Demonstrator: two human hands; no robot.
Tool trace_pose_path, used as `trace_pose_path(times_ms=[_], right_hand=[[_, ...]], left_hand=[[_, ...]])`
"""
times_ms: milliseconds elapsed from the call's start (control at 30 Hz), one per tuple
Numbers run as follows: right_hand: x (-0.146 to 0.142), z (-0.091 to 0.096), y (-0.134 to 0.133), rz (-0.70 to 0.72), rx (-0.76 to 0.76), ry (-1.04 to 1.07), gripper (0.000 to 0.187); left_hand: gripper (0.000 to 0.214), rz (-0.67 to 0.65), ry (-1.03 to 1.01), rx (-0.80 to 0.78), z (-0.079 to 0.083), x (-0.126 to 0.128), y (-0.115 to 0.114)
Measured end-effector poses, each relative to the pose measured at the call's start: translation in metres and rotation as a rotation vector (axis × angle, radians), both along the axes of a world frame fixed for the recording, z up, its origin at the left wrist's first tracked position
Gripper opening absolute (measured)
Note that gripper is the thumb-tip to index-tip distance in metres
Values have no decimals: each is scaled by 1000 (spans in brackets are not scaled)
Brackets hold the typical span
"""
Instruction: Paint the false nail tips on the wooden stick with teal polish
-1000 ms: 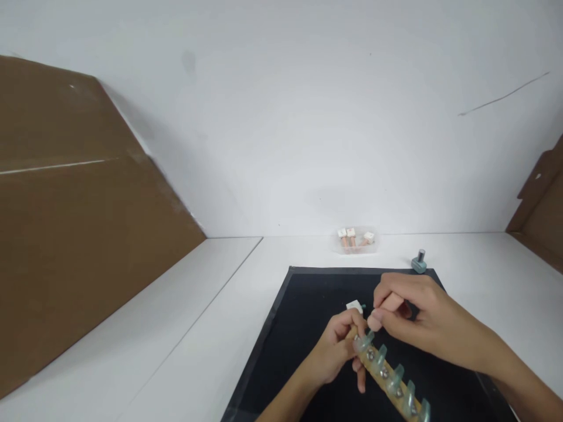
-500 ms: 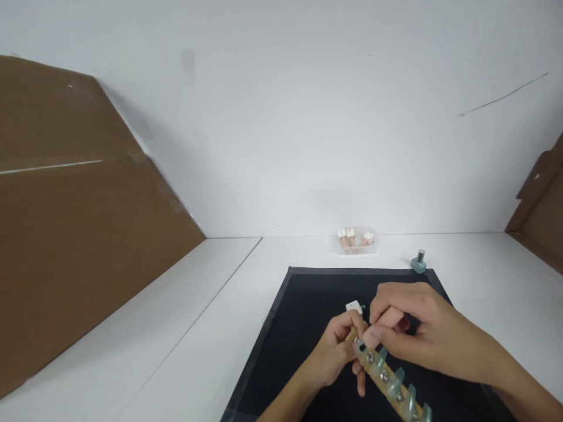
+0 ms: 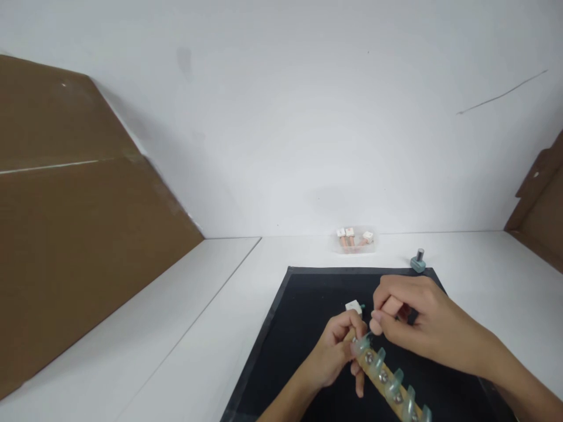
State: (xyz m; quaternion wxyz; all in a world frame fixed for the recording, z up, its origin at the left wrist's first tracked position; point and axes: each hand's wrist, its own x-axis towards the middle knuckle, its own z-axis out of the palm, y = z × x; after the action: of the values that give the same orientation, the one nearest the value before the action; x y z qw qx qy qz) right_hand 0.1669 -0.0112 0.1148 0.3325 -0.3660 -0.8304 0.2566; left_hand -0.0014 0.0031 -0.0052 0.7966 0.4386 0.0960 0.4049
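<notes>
My left hand point(image 3: 336, 349) is closed around the upper end of a narrow wooden strip point(image 3: 373, 378). Along the strip run several translucent green hooks point(image 3: 394, 381) and round silver screw heads point(image 3: 383, 378). My left thumb presses at the topmost hook point(image 3: 363, 344). My right hand point(image 3: 413, 322) is pinched on a small peach-coloured piece point(image 3: 392, 306), partly covered by the fingers, just right of that hook. Beyond my left fingers, a white block point(image 3: 353, 306) with a green tip shows at the strip's far end.
A black mat point(image 3: 316, 293) lies under my hands on the white table point(image 3: 211, 305). Behind it stands a clear box point(image 3: 357, 249) holding white-topped orange pieces. A grey-green part with a metal pin point(image 3: 418, 262) sits at the mat's far right corner. Cardboard panels flank both sides.
My right fingertips have lifted slightly up and right, away from the topmost hook, which now shows more plainly. My left hand and the strip have barely moved.
</notes>
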Motion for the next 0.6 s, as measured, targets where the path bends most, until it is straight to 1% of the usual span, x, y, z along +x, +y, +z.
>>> trace_pose_path(times_ms=[67,100,167,267,300,400,467,533,600], right_hand=[[0,0,0,-32,17,7,19],[0,1,0,-26,15,19,20],[-1,2,0,30,-7,44,22],[-2,3,0,93,-56,37,17],[-2,3,0,84,-55,24,15],[-2,2,0,-13,14,-6,16],[-2,1,0,-30,51,17,18],[-3,1,1,23,39,54,19],[-4,1,1,86,-11,63,16]], left_hand=[[20,4,-7,-6,1,0,-1],[21,8,-5,-7,1,-1,-1],[21,15,6,-6,1,-1,0],[20,18,25,-2,2,-1,1],[20,15,22,1,2,0,1],[21,6,-4,19,3,0,0],[21,5,-7,20,3,0,0],[21,12,7,12,4,-1,0],[21,19,27,3,3,-1,1]])
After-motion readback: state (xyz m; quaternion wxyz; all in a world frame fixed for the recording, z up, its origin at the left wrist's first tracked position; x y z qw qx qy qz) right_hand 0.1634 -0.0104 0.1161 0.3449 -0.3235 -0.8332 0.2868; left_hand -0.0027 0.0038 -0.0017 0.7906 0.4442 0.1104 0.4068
